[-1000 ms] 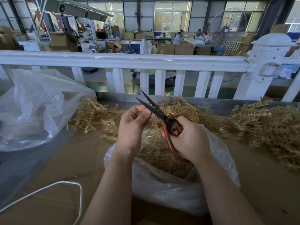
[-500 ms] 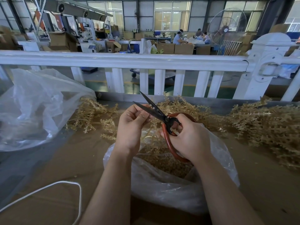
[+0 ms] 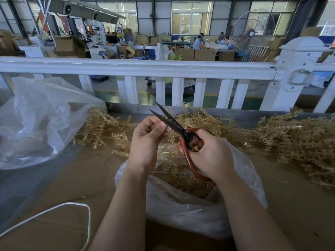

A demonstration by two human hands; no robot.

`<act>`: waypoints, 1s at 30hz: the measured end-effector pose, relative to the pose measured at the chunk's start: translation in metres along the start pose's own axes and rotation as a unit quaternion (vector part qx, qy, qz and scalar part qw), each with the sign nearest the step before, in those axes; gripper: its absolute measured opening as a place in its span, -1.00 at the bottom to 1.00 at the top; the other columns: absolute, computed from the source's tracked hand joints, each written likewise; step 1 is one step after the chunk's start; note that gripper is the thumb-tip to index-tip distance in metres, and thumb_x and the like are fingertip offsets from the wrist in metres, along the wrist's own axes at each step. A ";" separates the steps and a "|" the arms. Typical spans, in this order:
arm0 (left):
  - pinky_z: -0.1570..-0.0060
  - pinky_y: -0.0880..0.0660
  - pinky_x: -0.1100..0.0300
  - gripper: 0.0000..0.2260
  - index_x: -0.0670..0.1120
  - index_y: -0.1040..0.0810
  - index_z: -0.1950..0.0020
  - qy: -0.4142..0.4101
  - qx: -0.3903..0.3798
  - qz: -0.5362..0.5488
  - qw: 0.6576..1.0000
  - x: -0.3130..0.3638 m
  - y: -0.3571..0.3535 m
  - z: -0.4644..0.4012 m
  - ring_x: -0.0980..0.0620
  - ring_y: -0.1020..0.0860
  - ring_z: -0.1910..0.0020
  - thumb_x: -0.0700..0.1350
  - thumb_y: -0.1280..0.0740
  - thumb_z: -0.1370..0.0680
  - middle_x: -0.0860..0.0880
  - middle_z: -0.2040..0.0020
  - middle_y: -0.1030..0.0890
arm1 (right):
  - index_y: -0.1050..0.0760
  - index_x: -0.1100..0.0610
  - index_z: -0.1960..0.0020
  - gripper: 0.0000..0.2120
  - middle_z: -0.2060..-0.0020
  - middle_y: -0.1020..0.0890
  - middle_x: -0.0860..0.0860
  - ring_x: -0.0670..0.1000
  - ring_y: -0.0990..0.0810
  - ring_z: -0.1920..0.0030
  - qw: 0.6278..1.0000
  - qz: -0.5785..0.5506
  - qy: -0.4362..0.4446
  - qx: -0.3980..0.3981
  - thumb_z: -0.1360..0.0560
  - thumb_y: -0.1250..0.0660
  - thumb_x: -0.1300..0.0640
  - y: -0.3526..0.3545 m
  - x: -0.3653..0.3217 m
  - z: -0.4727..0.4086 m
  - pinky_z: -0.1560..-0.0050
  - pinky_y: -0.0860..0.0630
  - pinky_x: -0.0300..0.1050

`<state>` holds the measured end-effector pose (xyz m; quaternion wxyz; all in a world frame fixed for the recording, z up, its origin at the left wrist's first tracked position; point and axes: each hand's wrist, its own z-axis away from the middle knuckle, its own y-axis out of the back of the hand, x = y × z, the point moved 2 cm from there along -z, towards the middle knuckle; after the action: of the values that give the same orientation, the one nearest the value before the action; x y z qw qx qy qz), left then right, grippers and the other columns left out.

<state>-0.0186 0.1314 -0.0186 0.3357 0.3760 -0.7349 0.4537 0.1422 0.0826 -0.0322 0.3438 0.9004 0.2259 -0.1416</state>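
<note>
The right hand (image 3: 212,156) grips the red-handled scissors (image 3: 174,124), blades parted and pointing up and left above a clear plastic bag (image 3: 181,218) of golden clippings on the bench (image 3: 63,178). The left hand (image 3: 146,140) curls in a pinch just beside the lower blade, on a golden sprig (image 3: 162,150) whose thin stem trails under the hand. The fingers hide the pinched end, and the right palm swallows much of the scissor handle.

Near bag (image 3: 181,218): on table (image 3: 76,178), below both hands.
Scissors (image 3: 172,123): in right hand (image 3: 213,156), blades just beside left hand (image 3: 145,142).
Sprig (image 3: 164,150): under left hand, over near bag.
Left: far bag (image 3: 36,124).
Right: sprig heap (image 3: 299,142).
Behind: railing (image 3: 145,67).
</note>
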 end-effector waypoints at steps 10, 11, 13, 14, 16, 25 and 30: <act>0.13 -0.44 0.17 -0.92 -0.09 -0.62 0.19 -0.017 0.013 -0.055 0.998 0.003 -0.001 0.002 0.02 -0.51 0.25 -0.20 -0.34 -0.45 -0.04 0.29 -0.60 | -0.58 -0.01 0.08 -0.57 0.36 -0.61 -0.21 -0.21 -0.48 0.44 0.999 0.036 -0.013 -0.015 -0.44 -0.26 -0.36 0.002 -0.002 0.001 0.41 -0.35 -0.43; 0.13 -0.44 0.17 -0.92 -0.08 -0.62 0.18 -0.017 0.014 -0.060 0.998 0.003 -0.001 0.002 0.02 -0.50 0.25 -0.20 -0.34 -0.45 -0.05 0.28 -0.60 | -0.58 -0.01 0.07 -0.55 0.34 -0.62 -0.21 -0.19 -0.50 0.42 0.999 0.034 -0.012 -0.014 -0.43 -0.25 -0.37 0.003 -0.002 0.001 0.40 -0.36 -0.43; 0.12 -0.43 0.16 -0.93 -0.10 -0.62 0.16 -0.018 0.011 -0.065 0.998 0.003 -0.001 0.002 0.00 -0.49 0.24 -0.20 -0.33 -0.46 -0.06 0.28 -0.58 | -0.58 0.00 0.07 -0.53 0.34 -0.61 -0.22 -0.19 -0.51 0.42 0.999 0.029 -0.011 -0.011 -0.43 -0.20 -0.39 0.004 -0.003 0.000 0.40 -0.36 -0.43; 0.11 -0.43 0.15 -0.93 -0.11 -0.61 0.15 -0.018 0.008 -0.065 0.998 0.004 -0.002 0.002 -0.01 -0.48 0.23 -0.20 -0.33 -0.47 -0.07 0.27 -0.57 | -0.58 0.00 0.08 -0.52 0.34 -0.60 -0.22 -0.20 -0.50 0.43 1.000 0.024 -0.011 -0.009 -0.44 -0.18 -0.39 0.004 -0.004 0.000 0.41 -0.35 -0.44; 0.09 -0.43 0.14 -0.94 -0.13 -0.59 0.13 -0.016 0.006 -0.064 0.998 0.004 -0.002 0.002 -0.03 -0.47 0.22 -0.20 -0.33 -0.48 -0.09 0.26 -0.56 | -0.56 0.00 0.12 -0.52 0.36 -0.59 -0.22 -0.20 -0.50 0.44 1.000 0.016 -0.013 -0.008 -0.44 -0.17 -0.39 0.003 -0.004 0.000 0.42 -0.34 -0.43; 0.11 -0.44 0.20 -0.80 -0.08 -0.59 0.18 -0.016 0.005 -0.060 0.998 0.005 -0.004 0.002 0.05 -0.49 0.25 -0.31 -0.29 -0.57 -0.04 0.27 -0.56 | -0.64 0.02 0.03 -0.49 0.25 -0.68 -0.19 -0.17 -0.61 0.30 0.999 -0.019 -0.016 -0.021 -0.39 -0.29 -0.40 0.000 0.000 -0.001 0.26 -0.53 -0.35; 0.12 -0.43 0.22 -0.78 -0.05 -0.60 0.19 -0.012 0.009 -0.052 0.999 0.005 -0.004 0.002 0.07 -0.49 0.25 -0.31 -0.30 -0.57 -0.01 0.27 -0.58 | -0.64 0.03 0.03 -0.49 0.27 -0.67 -0.19 -0.17 -0.60 0.33 1.000 -0.018 -0.011 -0.018 -0.39 -0.29 -0.39 0.000 0.000 0.000 0.29 -0.50 -0.38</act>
<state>-0.0177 0.1273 -0.0137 0.3467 0.4218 -0.7143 0.4377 0.1422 0.0825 -0.0317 0.3601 0.8881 0.2409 -0.1537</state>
